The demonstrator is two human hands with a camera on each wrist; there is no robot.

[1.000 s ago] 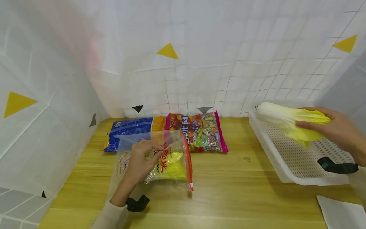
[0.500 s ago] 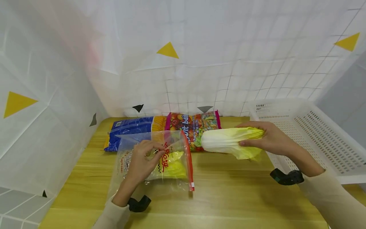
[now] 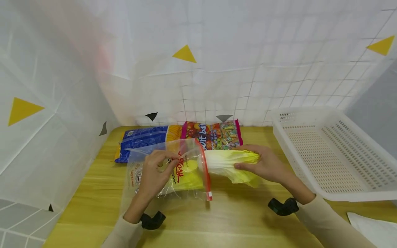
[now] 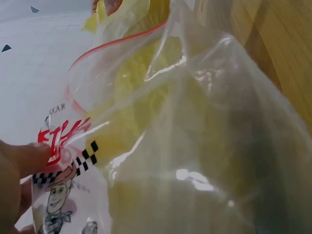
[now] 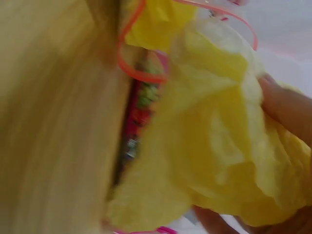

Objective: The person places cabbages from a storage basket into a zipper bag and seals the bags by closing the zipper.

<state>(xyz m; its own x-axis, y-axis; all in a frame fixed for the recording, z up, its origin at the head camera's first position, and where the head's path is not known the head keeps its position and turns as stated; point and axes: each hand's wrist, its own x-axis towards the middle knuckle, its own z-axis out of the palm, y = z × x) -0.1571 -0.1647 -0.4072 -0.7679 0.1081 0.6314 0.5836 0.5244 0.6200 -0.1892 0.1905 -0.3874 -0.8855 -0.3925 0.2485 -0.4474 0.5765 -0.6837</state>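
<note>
My left hand pinches the upper side of a clear zip bag between thumb and fingertips. Its red-edged mouth faces right and gapes. Inside the bag lies a yellow leafy piece, seen through the printed plastic. In my right hand is a napa cabbage leaf, gripped by its yellow end. The white stem end points left and has reached the bag's mouth. In the right wrist view the cabbage leaf fills the middle, with the red rim around its far end.
Behind the bag lie a blue and yellow packet and a pink-edged candy bag. A white perforated basket stands at the right. A white sheet lies at the front right of the wooden table.
My right hand has carried the cabbage leaf leftward from over the basket to the bag's mouth. My left hand still pinches the bag in nearly the same place.
</note>
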